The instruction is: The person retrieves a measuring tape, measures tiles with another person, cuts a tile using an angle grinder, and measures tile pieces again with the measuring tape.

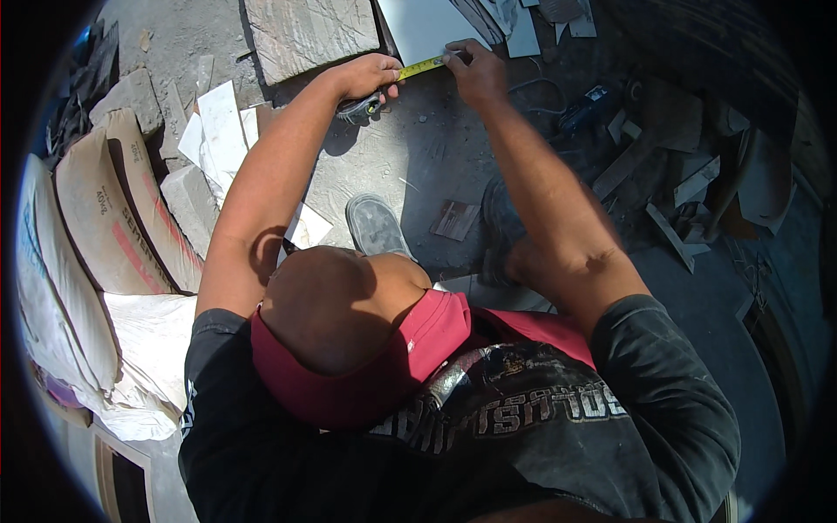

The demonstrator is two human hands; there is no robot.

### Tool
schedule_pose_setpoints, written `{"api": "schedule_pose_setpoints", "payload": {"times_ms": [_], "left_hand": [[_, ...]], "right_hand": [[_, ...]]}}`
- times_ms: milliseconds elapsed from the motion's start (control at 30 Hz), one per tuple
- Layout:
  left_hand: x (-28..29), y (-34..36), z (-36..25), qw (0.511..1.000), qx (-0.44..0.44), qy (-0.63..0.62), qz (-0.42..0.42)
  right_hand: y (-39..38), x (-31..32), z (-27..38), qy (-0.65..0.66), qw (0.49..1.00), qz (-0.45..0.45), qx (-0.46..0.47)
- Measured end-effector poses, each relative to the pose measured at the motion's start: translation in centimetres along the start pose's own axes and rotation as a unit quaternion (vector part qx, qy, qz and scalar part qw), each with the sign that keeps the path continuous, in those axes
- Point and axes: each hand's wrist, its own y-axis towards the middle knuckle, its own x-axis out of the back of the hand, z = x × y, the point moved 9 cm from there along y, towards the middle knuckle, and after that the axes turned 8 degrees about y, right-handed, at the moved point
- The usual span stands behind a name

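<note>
A tape measure with a dark case (357,110) hangs below my left hand (368,78), whose fingers are closed on it and on the start of its blade. The yellow blade (421,68) is drawn out a short way to the right. My right hand (478,75) pinches its far end between thumb and fingers. Just beyond the blade lies a white tile (425,28); I cannot tell whether the blade touches it. A grey-brown slab with a streaked, stone-like face (309,37) lies beyond my left hand.
Stacked sacks (106,209) and pale tile pieces (222,131) lie at the left. A blue power tool (582,110) with a cable rests right of my right hand. Broken tiles and offcuts (697,181) litter the right side. A small brown tile piece (455,220) lies between my feet.
</note>
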Motion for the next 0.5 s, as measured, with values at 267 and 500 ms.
{"api": "schedule_pose_setpoints", "payload": {"times_ms": [267, 500], "left_hand": [[0.2, 0.4, -0.1, 0.999, -0.017, 0.032, -0.008], [0.2, 0.4, 0.0, 0.999, -0.015, 0.041, -0.006]], "right_hand": [[0.1, -0.5, 0.0, 0.004, 0.999, 0.047, 0.016], [-0.1, -0.6, 0.8, -0.051, 0.994, 0.089, 0.04]]}}
